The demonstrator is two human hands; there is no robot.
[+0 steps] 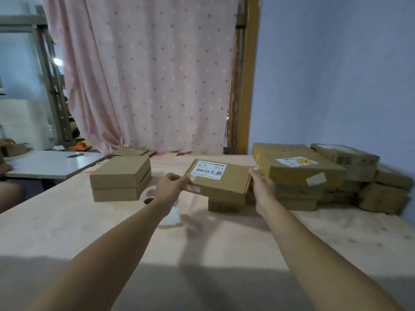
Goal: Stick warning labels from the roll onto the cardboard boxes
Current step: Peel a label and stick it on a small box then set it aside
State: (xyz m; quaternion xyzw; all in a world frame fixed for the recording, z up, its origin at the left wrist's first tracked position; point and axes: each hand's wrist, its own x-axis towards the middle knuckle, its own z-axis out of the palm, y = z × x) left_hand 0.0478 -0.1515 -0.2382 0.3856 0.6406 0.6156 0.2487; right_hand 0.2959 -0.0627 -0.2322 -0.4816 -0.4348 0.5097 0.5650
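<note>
place: makeshift packing room | evidence: piled cardboard boxes with shipping labels on the surface | pink dotted curtain across doorway | metal shelving behind

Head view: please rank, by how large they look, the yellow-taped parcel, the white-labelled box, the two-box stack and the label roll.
1. yellow-taped parcel
2-3. two-box stack and white-labelled box: they look alike, so not ranked
4. label roll, partly hidden
</note>
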